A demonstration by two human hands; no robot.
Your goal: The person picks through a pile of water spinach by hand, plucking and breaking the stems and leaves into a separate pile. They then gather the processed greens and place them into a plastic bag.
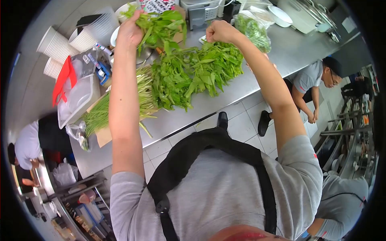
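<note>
My left hand (130, 33) is closed around a bunch of leafy greens (163, 29), raised over the steel counter at the back. To the right, my right hand (222, 32) is held with curled fingers above a pile of the same greens (215, 64). Whatever those fingers may hold is hidden. Loose leafy stalks (171, 80) spread across the middle of the counter, looking like water spinach. Long pale green stems (116, 108) lie to the left, partly covered by my left forearm, on a piece of brown cardboard (104, 137).
Stacked white paper tubs (56, 44) and a plastic bin (82, 100) stand at the left. A bag of greens (253, 32) sits at the back right, near a white bowl (280, 16). Co-workers bend at the right (309, 84) and at the far left (28, 144). Shelves (345, 136) line the right side.
</note>
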